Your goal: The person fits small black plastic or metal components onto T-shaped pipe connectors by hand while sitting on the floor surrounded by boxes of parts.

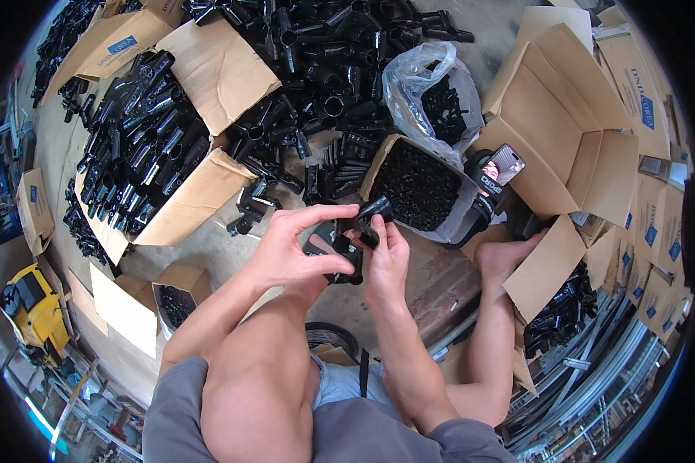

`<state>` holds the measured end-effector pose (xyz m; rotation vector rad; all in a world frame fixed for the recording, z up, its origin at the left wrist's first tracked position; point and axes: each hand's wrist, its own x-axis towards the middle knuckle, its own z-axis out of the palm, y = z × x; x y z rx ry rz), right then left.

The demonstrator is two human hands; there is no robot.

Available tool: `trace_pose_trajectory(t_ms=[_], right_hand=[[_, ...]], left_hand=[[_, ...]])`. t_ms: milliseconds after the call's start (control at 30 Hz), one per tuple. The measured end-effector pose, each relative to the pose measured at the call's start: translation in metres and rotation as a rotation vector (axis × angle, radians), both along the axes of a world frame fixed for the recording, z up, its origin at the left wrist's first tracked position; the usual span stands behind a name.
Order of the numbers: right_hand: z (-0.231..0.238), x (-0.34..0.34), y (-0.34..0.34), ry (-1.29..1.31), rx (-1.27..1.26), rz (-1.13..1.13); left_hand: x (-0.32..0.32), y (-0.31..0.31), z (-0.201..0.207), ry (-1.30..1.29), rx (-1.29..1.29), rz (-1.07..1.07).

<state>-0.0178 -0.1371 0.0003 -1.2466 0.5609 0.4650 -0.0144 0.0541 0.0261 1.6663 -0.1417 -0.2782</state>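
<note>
In front of me my right hand (pixel 388 266) grips a short black plastic pipe fitting (pixel 375 208), which looks branched and is partly covered by the fingers. My left hand (pixel 297 243) is curved in a C shape, thumb and index finger wide apart. Its index fingertip reaches the fitting's near-left side, while the thumb stays lower and apart from it. Just beyond my hands stands an open box (pixel 374 166), lined with plastic and full of small black pieces (pixel 417 181). Behind the left hand a black sandal strap (pixel 346 251) shows on my foot.
Loose black fittings (pixel 332 77) heap across the floor ahead. A large carton (pixel 193 193) overflows with them at left. A clear plastic bag (pixel 409 69) of small parts, a phone (pixel 506 164) and an open carton (pixel 544 116) stand right. Metal pipes (pixel 594 386) lie lower right.
</note>
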Motion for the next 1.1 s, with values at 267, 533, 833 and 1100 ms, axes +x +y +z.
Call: trace_pose_trajectory(t_ms=[267, 533, 833, 1100], right_hand=[[-0.002, -0.002, -0.007, -0.067, -0.236, 0.216], [-0.028, 0.055, -0.055, -0.323, -0.926, 0.240], [-0.066, 0.079, -0.064, -0.098, -1.174, 0.619], [-0.030, 0.062, -0.053, -0.181, -0.896, 0.376]], left_hand=[[0.004, -0.019, -0.018, 0.857, -0.505, 0.135], [-0.006, -0.020, -0.036, 0.890, -0.680, 0.327], [-0.012, -0.023, -0.049, 0.921, -0.797, 0.346], [-0.006, -0.021, -0.048, 0.896, -0.726, 0.468]])
